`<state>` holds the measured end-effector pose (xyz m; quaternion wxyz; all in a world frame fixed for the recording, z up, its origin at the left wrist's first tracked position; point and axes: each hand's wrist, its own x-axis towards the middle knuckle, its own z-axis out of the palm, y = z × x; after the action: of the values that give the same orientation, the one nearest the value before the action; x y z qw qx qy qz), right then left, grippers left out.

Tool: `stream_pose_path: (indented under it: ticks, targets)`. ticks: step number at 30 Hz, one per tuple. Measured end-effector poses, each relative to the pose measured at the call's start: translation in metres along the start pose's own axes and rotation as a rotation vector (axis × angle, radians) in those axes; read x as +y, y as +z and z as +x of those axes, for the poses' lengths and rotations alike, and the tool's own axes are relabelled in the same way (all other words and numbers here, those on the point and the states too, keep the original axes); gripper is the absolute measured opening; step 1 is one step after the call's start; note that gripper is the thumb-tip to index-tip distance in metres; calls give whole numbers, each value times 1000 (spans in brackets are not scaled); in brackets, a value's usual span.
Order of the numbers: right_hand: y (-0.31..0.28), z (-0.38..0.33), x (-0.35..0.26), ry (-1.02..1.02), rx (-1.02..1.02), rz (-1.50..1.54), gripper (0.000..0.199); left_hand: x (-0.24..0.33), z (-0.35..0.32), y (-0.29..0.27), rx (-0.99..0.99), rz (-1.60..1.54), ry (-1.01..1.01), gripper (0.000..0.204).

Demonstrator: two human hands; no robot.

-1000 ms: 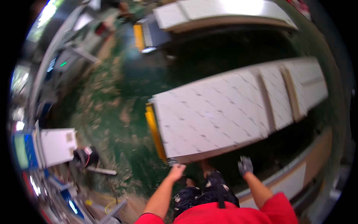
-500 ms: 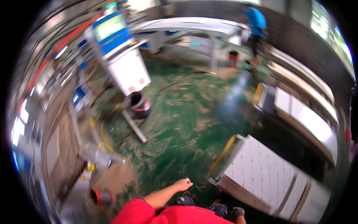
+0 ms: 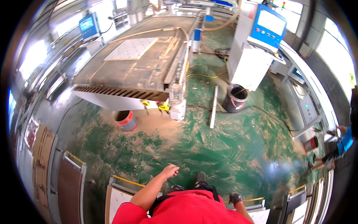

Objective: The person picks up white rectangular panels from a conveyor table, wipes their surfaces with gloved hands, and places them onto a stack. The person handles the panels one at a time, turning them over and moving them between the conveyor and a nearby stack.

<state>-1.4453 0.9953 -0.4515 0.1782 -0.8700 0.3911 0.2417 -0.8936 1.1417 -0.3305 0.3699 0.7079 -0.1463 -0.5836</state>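
Observation:
My left hand is bare and loosely closed in front of my red shirt, with nothing visible in it. The green, dust-streaked floor lies beneath it. On the right, close to my body, hangs my right hand in a dark, soiled glove. Its fingers are too small and unclear to tell whether they are closed. Neither hand touches any of the things around me. Beyond them stands a dusty machine table with a pale panel on it. Two yellow tape measures hang at its front edge.
A red-banded bucket stands under the table's front edge. A black bucket and a long white strip are near the white control cabinet. Panel stacks line the near side. A person in blue is at far right.
My view has swung left, bringing the machine table to the front. The control cabinet and the person in blue now appear farther right. My left hand stays closed before me.

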Motion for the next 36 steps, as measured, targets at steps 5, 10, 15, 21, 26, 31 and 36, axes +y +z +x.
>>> stream_pose_path:
  ticks: [5,10,15,21,26,31,36]
  targets:
    - [-129,131,-18,283,-8,856,24,37,20,-73,144,-116,65,32]
    - [-195,232,-92,444,-28,1449,18,38,49,-139,415,-176,56,30]
    - [-270,339,-210,-6,-150,945,24,-78,53,-206,644,65,-61,24]
    - [-447,398,-413,-476,-191,769,31,-172,-21,-221,622,-504,-423,28]
    - [-505,445,-542,-794,-109,763,25,-200,-51,-268,691,-679,-627,30]
    - [-563,487,-629,-756,-56,991,21,-206,-20,-449,1023,-970,-327,28]
    - [-645,547,-692,-627,273,1024,17,-32,30,-709,1154,-1225,325,17]
